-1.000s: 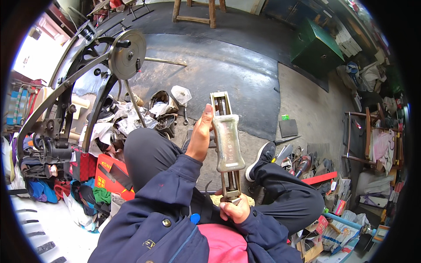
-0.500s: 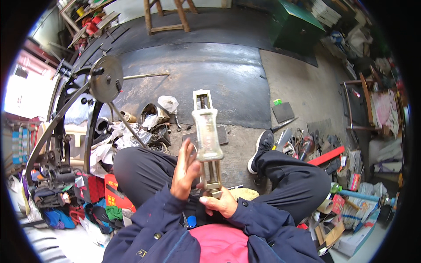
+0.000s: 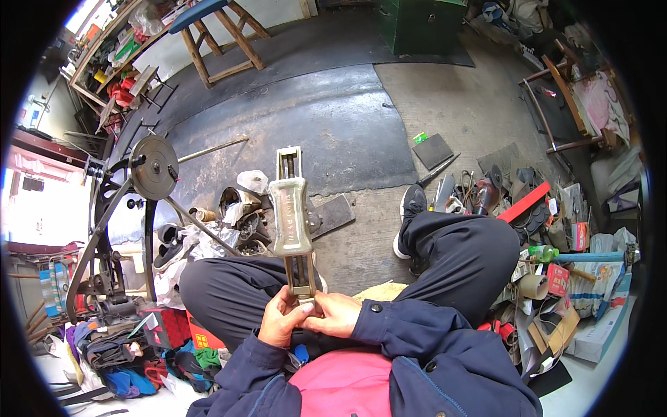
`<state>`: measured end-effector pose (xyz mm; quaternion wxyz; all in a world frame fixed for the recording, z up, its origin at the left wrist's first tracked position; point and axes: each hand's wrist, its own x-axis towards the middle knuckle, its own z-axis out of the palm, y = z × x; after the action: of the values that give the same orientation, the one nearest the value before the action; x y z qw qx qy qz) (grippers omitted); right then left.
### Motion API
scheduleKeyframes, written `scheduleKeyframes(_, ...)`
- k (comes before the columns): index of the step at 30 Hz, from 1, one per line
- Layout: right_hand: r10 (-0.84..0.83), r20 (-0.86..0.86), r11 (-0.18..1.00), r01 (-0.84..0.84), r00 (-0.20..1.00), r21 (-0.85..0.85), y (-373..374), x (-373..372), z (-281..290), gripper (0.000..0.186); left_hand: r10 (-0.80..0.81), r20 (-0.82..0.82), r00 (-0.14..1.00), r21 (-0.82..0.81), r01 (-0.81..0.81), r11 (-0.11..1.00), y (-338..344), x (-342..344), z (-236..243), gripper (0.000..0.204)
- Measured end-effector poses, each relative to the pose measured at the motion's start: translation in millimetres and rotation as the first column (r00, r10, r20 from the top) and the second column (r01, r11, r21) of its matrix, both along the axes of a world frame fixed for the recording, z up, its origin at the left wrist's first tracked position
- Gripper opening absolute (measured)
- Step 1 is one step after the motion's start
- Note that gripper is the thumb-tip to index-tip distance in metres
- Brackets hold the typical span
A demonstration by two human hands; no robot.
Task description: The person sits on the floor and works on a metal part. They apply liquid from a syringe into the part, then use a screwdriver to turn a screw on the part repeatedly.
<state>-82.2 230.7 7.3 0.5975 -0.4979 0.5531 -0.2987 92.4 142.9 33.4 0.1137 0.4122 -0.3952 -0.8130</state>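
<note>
A long metal frame tool (image 3: 300,270) with two parallel rails and a pale, waisted block (image 3: 290,217) around its middle points away from me over my lap. I cannot tell its exact kind. Its near end is between my left hand (image 3: 279,318) and my right hand (image 3: 335,314). The fingers of both hands are closed around that end, thumbs close together. What the fingertips do beneath it is hidden.
At left stands a black hand-cranked machine with a round wheel (image 3: 154,167). Shoes and plastic bags (image 3: 184,247) lie beside it. Near my shoe (image 3: 411,215), several tools and a red bar (image 3: 524,201) lie on the floor. A wooden stool (image 3: 208,42) stands farther off.
My left hand, spread beside the tool before, has come down and closed on its near end next to my right hand. The tool has shifted left in view, and the view has turned.
</note>
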Motion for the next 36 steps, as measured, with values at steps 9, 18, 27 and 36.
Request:
scheduleKeyframes(9, -0.003, -0.102, 0.998, -0.004, 0.995, -0.064, 6, -14, 17, 0.055, 0.192, 0.039, 0.981, -0.028, -0.191, 0.981, -1, 20, 8, 0.045)
scheduleKeyframes(18, -0.168, -0.108, 0.982, 0.156, 0.98, -0.106, 15, -36, 23, 0.047, 0.5, -0.232, 0.835, -0.292, -0.55, 0.783, -20, 18, -10, 0.016)
scheduleKeyframes(27, -0.218, -0.15, 0.972, 0.202, 0.964, -0.119, 30, -44, 15, 0.045, 0.637, -0.3, 0.711, -0.518, -0.682, 0.517, -89, -14, 2, 0.027)
scheduleKeyframes(36, -0.252, -0.238, 0.967, 0.252, 0.938, -0.032, 38, -57, 9, 0.044, 0.662, -0.402, 0.633, -0.514, -0.754, 0.409, -149, -42, -4, 0.038)
